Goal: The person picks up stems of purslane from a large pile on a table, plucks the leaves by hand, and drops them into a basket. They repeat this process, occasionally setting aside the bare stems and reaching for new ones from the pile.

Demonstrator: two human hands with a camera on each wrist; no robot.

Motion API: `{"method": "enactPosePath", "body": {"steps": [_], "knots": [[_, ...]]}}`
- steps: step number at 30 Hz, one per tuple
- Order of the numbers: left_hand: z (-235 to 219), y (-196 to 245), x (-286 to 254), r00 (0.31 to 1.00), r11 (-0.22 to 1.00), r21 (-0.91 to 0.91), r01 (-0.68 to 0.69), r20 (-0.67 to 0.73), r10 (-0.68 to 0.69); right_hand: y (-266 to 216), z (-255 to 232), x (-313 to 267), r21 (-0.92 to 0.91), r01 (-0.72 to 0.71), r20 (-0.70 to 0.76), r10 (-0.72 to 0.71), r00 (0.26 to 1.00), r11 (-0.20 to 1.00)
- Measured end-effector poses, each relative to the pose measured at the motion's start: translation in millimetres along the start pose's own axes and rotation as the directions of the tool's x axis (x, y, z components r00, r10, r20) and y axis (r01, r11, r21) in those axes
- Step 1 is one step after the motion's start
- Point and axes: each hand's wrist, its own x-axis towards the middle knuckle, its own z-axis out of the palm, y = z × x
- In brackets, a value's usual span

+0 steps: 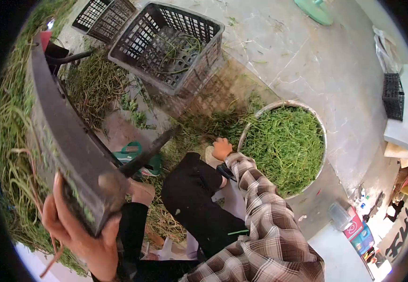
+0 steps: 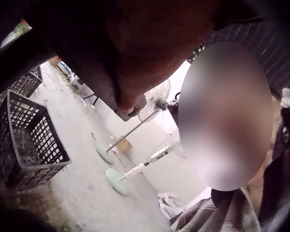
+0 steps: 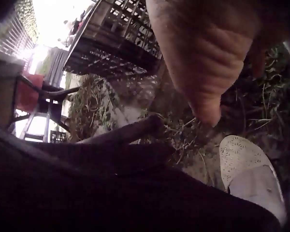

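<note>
My left hand [image 1: 88, 239] grips the near corner of a tilted dark table [image 1: 74, 141], thumb on one side of its edge and fingers on the other. Its legs stick out toward the right, and long green stems [image 1: 11, 122] lie along its far side. In the left wrist view the same hand [image 2: 150, 53] is dark against the panel. Down by a light perforated shoe [image 3: 241, 159], my right hand [image 1: 221, 149] hangs low over loose greens [image 1: 213, 127] on the floor. Its thumb points down in the right wrist view, apart from the partly hidden fingers, and nothing shows in its grasp.
A round basin [image 1: 326, 141] heaped with cut greens stands right of my right hand. Black plastic crates [image 1: 199, 75] stand ahead, the larger with a few stems inside. Stems litter the floor [image 1: 279, 56]. A fan's green base [image 2: 117, 181] stands farther off.
</note>
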Motion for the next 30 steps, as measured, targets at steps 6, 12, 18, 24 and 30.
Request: {"method": "enactPosePath", "body": {"steps": [6, 12, 18, 24, 30], "knots": [[1.0, -0.7, 3.6, 0.991, 0.979, 0.177, -0.102, -0.071, 0.116, -28.0, 9.0, 38.5, -0.014, 0.144, 0.031, -0.144, 0.989, 0.989], [33.2, -7.4, 25.9, 0.988, 0.974, 0.176, -0.142, -0.037, 0.15, -44.0, 16.5, 70.7, -0.185, 0.173, 0.11, -0.155, 0.982, 0.967], [56.6, -14.1, 34.7, 0.989, 0.975, 0.175, -0.14, -0.02, 0.145, -32.2, 67.4, 124.3, 0.08, -0.018, 0.068, 0.012, 0.998, 0.997], [65.7, -16.7, 37.7, 0.991, 0.976, 0.168, -0.136, 0.024, 0.133, -47.5, 25.3, 116.6, 0.171, 0.049, 0.021, -0.053, 0.998, 0.984], [73.1, -15.6, 37.6, 0.992, 0.982, 0.144, -0.122, 0.048, 0.116, -52.2, -8.9, 123.3, 0.345, 0.075, -0.084, -0.049, 0.995, 0.936]]}}
